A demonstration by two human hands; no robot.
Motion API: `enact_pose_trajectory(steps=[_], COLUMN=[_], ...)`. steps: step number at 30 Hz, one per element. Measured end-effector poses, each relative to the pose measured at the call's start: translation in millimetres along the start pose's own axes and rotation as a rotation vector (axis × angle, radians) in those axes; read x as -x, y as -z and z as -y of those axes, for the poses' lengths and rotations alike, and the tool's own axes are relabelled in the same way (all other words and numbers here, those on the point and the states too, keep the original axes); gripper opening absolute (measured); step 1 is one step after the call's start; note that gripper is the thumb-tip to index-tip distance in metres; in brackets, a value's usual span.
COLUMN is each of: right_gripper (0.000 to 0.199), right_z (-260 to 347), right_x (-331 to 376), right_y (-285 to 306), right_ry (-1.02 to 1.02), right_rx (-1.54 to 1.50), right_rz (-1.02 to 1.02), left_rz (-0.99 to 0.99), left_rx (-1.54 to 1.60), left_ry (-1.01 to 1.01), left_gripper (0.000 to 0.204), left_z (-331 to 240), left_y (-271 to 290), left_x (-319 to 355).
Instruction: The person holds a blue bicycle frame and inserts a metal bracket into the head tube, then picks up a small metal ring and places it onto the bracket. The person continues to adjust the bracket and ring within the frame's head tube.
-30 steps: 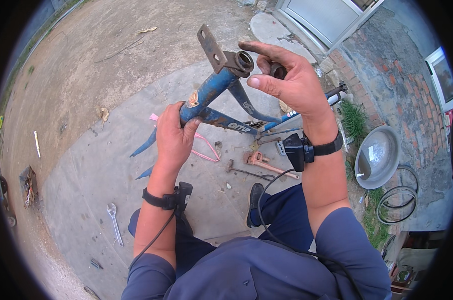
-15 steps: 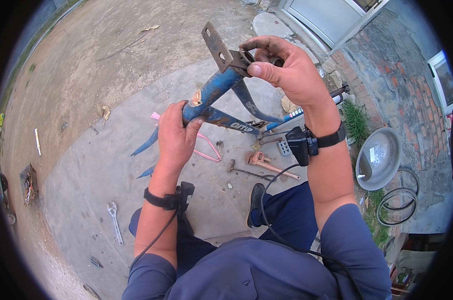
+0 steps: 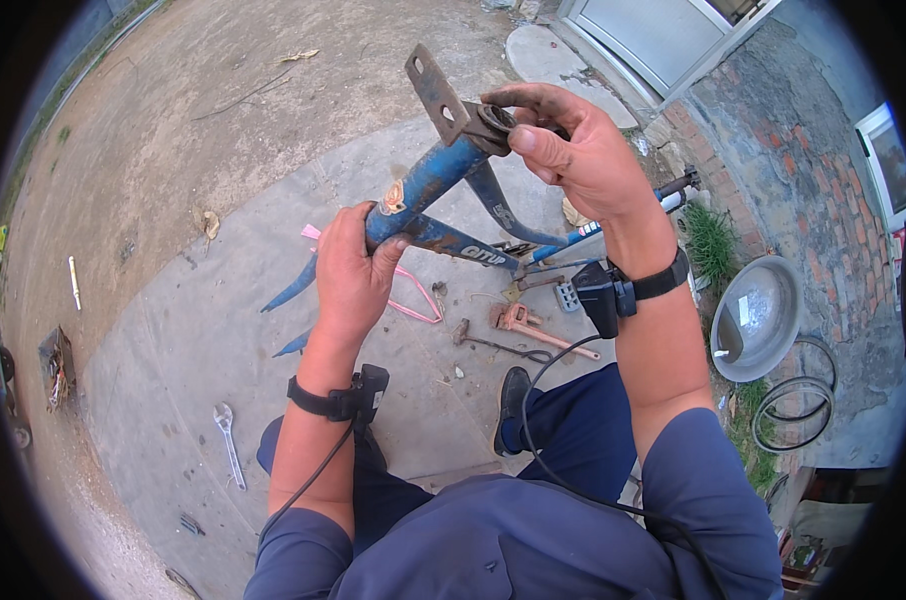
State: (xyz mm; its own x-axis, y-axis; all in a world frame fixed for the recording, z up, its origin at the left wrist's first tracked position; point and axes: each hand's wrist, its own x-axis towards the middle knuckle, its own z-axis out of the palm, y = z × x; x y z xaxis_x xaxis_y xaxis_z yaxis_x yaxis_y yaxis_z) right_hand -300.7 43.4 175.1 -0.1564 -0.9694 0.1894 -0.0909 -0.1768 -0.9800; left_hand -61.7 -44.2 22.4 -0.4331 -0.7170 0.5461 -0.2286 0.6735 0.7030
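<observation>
A worn blue bicycle frame (image 3: 438,172) is tilted up in front of me. My left hand (image 3: 355,262) wraps round the lower end of its head tube. Blue fork blades (image 3: 293,285) show beyond that wrist. At the tube's upper end sits a rusty slotted bracket (image 3: 435,95) beside a dark headset ring (image 3: 497,118). My right hand (image 3: 578,150) is curled at this ring, forefinger along its far edge and thumb at its near side. Its other fingers are bent into the palm, and whether they hold anything is hidden.
On the concrete lie a pipe wrench (image 3: 518,320), a hammer (image 3: 461,332), a pink strap (image 3: 423,312) and an adjustable wrench (image 3: 229,440). A metal basin (image 3: 758,318) and black rings (image 3: 795,412) rest by the brick wall (image 3: 823,200). Cables run from both wrist straps.
My right hand has shifted slightly right and down, its thumb sliding outward so more of the ring shows. The left hand and the frame stay nearly still.
</observation>
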Motion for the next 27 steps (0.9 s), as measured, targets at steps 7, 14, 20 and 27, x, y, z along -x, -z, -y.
enact_pose_trajectory(steps=[7, 14, 20, 27], right_gripper=[0.045, 0.043, 0.042, 0.042], right_z=[-3.7, -10.6, -13.9, -21.3], right_x=[1.1, 6.8, 7.1, 10.7], right_y=[0.3, -11.5, -12.5, -20.3], right_ry=[0.008, -0.008, 0.024, 0.025], right_rx=[0.016, -0.148, -0.17, -0.261], right_rz=[-0.042, -0.109, -0.113, -0.152], left_rz=[-0.006, -0.008, -0.001, -0.008], left_rx=[0.001, -0.011, 0.002, -0.001], left_ry=[0.0, 0.002, 0.018, 0.004], left_gripper=[0.051, 0.049, 0.049, 0.05], left_z=[-0.2, -0.7, -2.0, -0.6], left_y=[0.0, 0.2, 0.7, 0.6], left_x=[0.6, -0.4, 0.3, -0.2])
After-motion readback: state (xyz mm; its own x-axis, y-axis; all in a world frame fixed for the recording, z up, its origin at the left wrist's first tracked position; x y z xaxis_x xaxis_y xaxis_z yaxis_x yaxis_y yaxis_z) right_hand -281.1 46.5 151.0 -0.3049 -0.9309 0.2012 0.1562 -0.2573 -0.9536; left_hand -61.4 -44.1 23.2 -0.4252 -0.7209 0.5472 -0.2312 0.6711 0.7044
